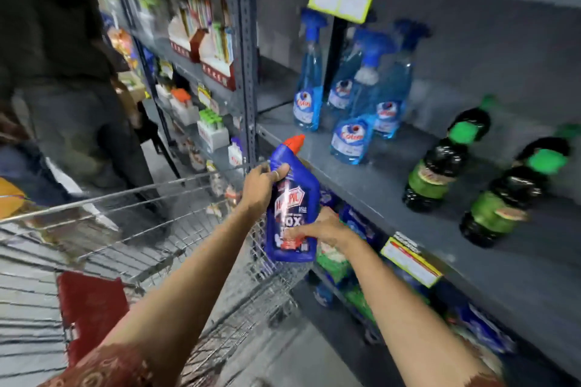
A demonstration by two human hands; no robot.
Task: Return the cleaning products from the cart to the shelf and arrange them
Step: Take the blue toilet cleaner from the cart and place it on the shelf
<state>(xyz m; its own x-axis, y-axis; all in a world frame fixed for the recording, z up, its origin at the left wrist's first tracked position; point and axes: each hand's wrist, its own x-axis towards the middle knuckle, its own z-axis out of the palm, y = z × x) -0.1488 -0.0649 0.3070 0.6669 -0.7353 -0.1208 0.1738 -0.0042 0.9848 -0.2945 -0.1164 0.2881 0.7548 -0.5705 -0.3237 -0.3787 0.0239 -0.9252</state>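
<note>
I hold a blue toilet-cleaner bottle (290,198) with a red cap upright in the air, between the wire cart (132,229) and the grey shelf (361,185). My left hand (262,187) grips its neck and upper body. My right hand (323,229) is closed on its lower part from the right. On the shelf stand several blue glass-cleaner spray bottles (352,110). To their right are dark bottles with green caps and green labels (440,163), in two rows.
A person in dark clothes (63,72) stands beyond the cart on the left. A red object (91,308) lies in the cart. A yellow price tag (410,261) hangs on the shelf edge. Packets fill the lower shelf (352,261). Neighbouring shelves on the left hold boxed goods.
</note>
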